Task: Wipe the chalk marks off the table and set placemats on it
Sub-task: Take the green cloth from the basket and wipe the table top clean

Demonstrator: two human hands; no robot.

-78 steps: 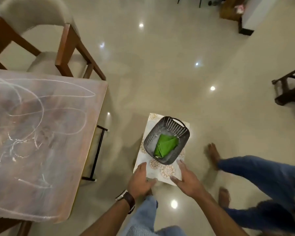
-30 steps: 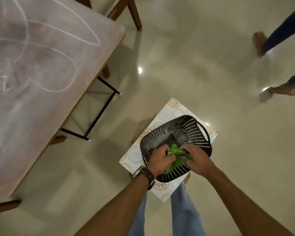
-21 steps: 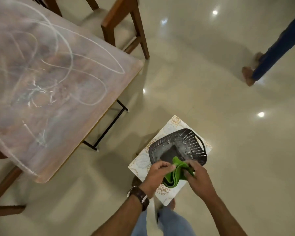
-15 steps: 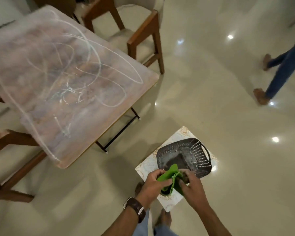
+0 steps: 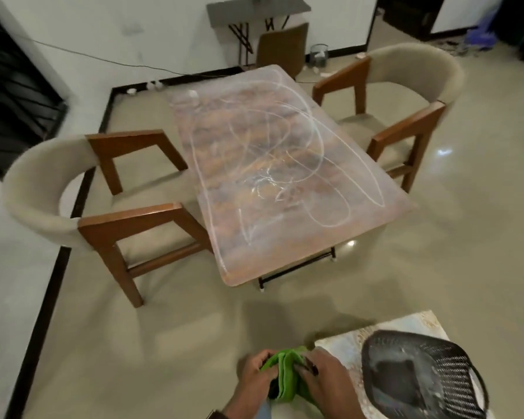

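Observation:
A folded green cloth (image 5: 286, 375) is held between both hands at the bottom of the view. My left hand (image 5: 254, 381) grips its left side and my right hand (image 5: 327, 384) grips its right side. Ahead stands the wooden table (image 5: 273, 167), its top covered with white chalk scribbles. A black plastic basket (image 5: 418, 373) sits empty at the lower right on a stack of patterned placemats (image 5: 342, 346), which lies on a low surface.
Two beige armchairs with wooden frames flank the table, one on the left (image 5: 82, 201) and one on the right (image 5: 406, 95). A brown chair (image 5: 282, 46) and a grey side table (image 5: 254, 7) stand by the far wall. Glossy floor lies between me and the table.
Both hands lifted the green cloth out of the basket and brought it left. The view swung up from the basket to face the whole table.

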